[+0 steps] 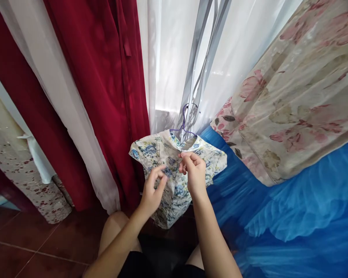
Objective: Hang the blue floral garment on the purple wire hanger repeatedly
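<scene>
A short-sleeved garment (179,190) with blue flowers on white hangs in front of me on a thin purple hanger (183,119). At the middle of its neckline, my right hand (195,168) pinches thumb and forefinger together on the edge of the opening. Whether a small fastener is between those fingertips I cannot make out. My left hand (153,189) is lower and to the left, just in front of the garment's chest. Its fingers are bent, with a gap between thumb and forefinger and nothing visible in it.
Long red cloth (101,77) and white cloth (174,61) hang behind and to the left. Grey straps (201,58) drop down behind the hanger. On the right are a pink-flowered fabric (295,116) and blue tulle (278,216). Red floor tiles (55,241) show at lower left.
</scene>
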### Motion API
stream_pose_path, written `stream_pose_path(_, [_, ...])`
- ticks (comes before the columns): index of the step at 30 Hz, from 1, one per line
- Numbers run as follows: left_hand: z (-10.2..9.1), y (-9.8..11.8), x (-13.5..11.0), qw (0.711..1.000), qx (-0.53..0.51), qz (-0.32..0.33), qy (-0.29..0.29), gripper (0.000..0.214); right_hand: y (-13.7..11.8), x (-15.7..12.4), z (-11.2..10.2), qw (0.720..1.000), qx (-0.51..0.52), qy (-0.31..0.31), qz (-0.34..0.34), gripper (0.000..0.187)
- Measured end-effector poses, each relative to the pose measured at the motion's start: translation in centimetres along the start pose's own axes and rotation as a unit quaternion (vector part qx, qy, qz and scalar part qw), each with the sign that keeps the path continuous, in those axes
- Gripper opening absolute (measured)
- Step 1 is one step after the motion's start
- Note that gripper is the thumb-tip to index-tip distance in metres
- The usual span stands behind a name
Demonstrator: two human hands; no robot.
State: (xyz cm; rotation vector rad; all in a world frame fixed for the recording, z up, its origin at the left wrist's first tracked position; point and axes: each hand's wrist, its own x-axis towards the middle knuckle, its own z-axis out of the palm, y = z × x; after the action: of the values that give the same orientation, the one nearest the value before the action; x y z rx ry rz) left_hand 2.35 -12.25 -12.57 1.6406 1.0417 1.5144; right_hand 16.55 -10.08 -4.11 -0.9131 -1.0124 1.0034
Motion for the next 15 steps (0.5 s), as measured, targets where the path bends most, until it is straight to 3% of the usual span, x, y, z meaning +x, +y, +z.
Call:
stream_pose_path(2, [-0.2, 3.2, 4.0, 0.995, 0.034, 0.092, -0.019, 0.040, -0.5, -0.2, -0.4, 1.000, -0.011, -0.004, -0.007, 0.022])
stream_pose_path(4, [0.0, 5.9, 7.1, 0.980, 0.118, 0.153, -0.056, 0.031, -1.1, -0.1, -0.6, 0.999, -0.028, -0.018, -0.023, 0.024])
stream_pose_path(6, [0.6, 7.7, 8.7, 0.962, 0.177, 0.195, -0.076, 0.021, -1.2, 0.1, -0.7, 0.998, -0.039, -0.023, -0.044, 0.029])
stream_pose_path(8, [1.0, 8.8, 9.2, 0.951, 0.196, 0.232, -0.057, 0.019, -0.2, 0.5, -0.9, 0.997, -0.046, -0.015, -0.059, 0.033])
stream_pose_path(10, [0.6, 9.2, 9.7, 0.946, 0.192, 0.261, 0.009, 0.017, 1.8, 0.8, -1.2, 0.997, -0.065, -0.012, -0.046, 0.034])
stream_pose_path(12, [-0.9, 8.7, 10.9, 0.946, 0.163, 0.258, 0.112, 0.017, 4.1, 0.6, -1.8, 0.996, -0.088, -0.022, -0.013, 0.036])
stream_pose_path(15, [-4.7, 5.8, 13.7, 0.952, 0.032, 0.170, 0.254, 0.021, 6.3, -0.8, -2.5, 0.995, -0.080, -0.051, 0.031, 0.035])
